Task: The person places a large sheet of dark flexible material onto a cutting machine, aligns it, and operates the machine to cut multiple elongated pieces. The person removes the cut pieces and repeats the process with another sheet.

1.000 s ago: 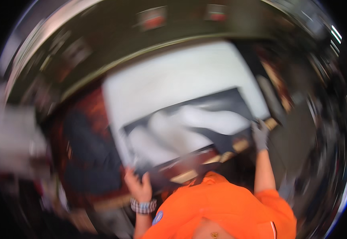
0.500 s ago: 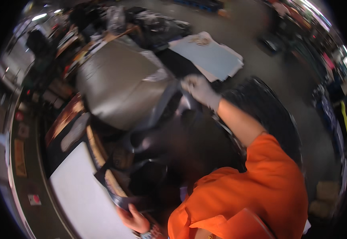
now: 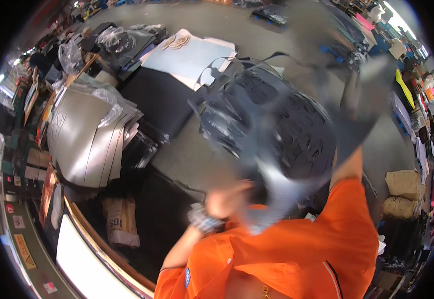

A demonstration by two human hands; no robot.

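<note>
A thin dark grey sheet with large cut-out holes (image 3: 282,187) hangs in the air before me, smeared by motion. My right arm is raised behind its right side, and the sheet and blur hide that hand's fingers. My left hand (image 3: 225,200), bare with a bracelet at the wrist, is close to the sheet's lower left part. Its fingers are blurred, so whether they touch the sheet I cannot tell. Beyond the hanging sheet lies a heap of similar dark cut-out sheets (image 3: 301,134) on the floor.
To the left stands a stack of shiny grey-brown sheets (image 3: 80,139) with clear plastic on top. A white board (image 3: 85,259) lies by a machine's side at lower left. A paper sack (image 3: 120,222) stands below. Black sheets (image 3: 154,97) and a pale blue sheet (image 3: 192,55) lie farther off.
My view has turned right. The dark cut-out sheet has come off the work area on the left and is swung up to the right. My left hand has moved up and inward.
</note>
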